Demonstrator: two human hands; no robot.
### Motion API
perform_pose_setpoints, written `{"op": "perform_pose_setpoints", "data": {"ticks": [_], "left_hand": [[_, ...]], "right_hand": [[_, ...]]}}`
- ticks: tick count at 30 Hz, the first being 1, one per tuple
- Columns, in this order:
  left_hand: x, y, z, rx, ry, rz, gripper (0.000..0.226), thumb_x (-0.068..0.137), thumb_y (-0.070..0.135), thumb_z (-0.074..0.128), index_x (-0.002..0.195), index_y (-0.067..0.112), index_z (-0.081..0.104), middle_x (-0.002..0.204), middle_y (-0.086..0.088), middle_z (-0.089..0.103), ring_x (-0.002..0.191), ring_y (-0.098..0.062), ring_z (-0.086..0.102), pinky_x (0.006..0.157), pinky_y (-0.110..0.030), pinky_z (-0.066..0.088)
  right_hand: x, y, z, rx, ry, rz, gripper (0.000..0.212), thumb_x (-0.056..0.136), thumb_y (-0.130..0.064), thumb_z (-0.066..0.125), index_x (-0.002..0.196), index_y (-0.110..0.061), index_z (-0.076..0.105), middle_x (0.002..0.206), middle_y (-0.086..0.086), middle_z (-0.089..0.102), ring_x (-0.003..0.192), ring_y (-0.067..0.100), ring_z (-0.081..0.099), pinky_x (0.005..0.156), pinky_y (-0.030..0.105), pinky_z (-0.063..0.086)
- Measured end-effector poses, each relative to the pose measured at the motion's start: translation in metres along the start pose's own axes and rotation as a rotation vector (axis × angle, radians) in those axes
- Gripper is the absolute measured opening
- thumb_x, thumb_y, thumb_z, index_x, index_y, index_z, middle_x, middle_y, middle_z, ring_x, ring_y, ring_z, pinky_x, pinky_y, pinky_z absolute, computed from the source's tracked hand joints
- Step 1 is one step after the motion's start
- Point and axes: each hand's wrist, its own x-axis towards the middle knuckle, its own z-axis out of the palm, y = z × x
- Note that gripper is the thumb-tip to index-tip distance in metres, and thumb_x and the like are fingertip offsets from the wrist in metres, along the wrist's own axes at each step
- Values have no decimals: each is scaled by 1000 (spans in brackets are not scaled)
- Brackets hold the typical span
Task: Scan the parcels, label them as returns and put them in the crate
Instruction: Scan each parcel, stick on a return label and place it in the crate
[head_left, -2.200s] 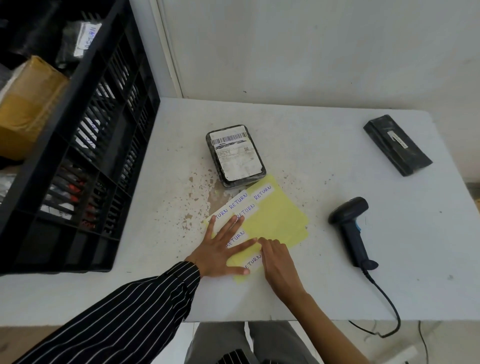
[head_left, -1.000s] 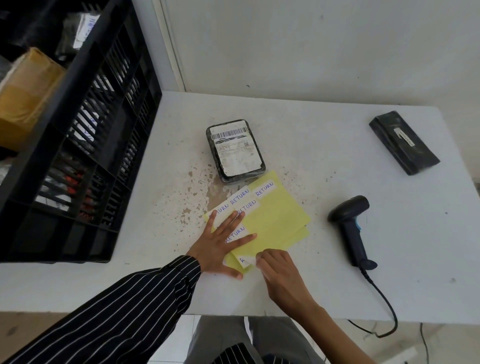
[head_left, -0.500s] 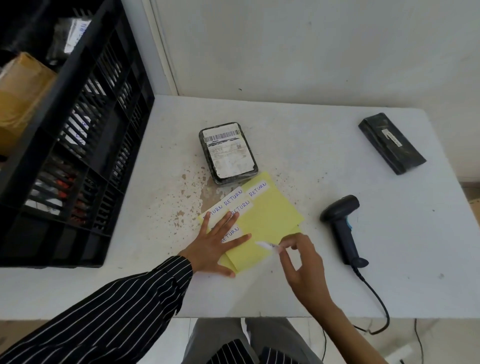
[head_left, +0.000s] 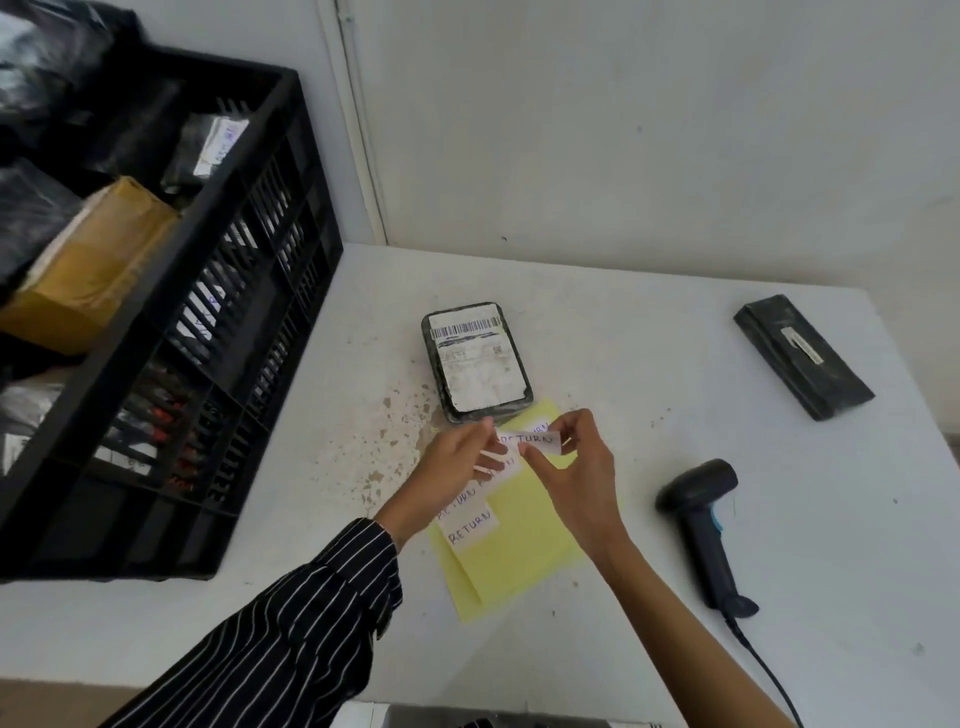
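Crate (head_left: 156, 291) is sitting at the left of the desk (head_left: 623, 322), already holding parcels. The left hand (head_left: 447, 462), flat on the sheet (head_left: 524, 540) a second ago, is now pinching one end of a RETURN label (head_left: 530, 442) peeled from it. The right hand (head_left: 571, 467) is pinching the other end. They are holding it just in front of the parcel (head_left: 478, 361), which is lying barcode-up mid-desk. Sticking looks imminent, and crating is still waiting. The scanner (head_left: 701, 519) and a second parcel (head_left: 802, 356) are lying untouched to the right.
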Motion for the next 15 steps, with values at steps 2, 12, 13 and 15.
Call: {"op": "perform_pose_setpoints", "data": {"ticks": [2, 12, 13, 15], "left_hand": [[10, 10, 4, -84, 130, 24, 25, 92, 36, 58, 95, 11, 62, 91, -8, 69, 81, -19, 70, 73, -29, 58], [69, 21, -11, -87, 462, 4, 7, 89, 4, 62, 85, 6, 67, 84, -10, 66, 66, -13, 62, 57, -19, 54], [73, 22, -12, -69, 493, 1, 7, 89, 5, 62, 85, 5, 68, 83, -10, 67, 66, -13, 62, 55, -15, 52], [83, 23, -14, -39, 540, 1, 9, 90, 3, 61, 84, 6, 66, 79, -9, 66, 65, -14, 61, 51, -10, 48]], "right_hand": [[15, -6, 7, 5, -23, -29, 34, 77, -19, 78, 87, -18, 45, 83, 0, 55, 72, 8, 48, 64, 12, 37], [105, 1, 40, -130, -177, -16, 14, 88, -13, 63, 90, -13, 49, 85, 4, 58, 77, 22, 53, 61, 24, 39], [112, 0, 43, -160, -188, -28, 16, 88, -13, 63, 91, -14, 48, 84, 2, 56, 77, 20, 52, 61, 22, 38], [123, -3, 51, -224, -214, -54, 19, 86, -12, 64, 91, -15, 46, 82, -5, 50, 78, 17, 48, 63, 21, 36]]}}
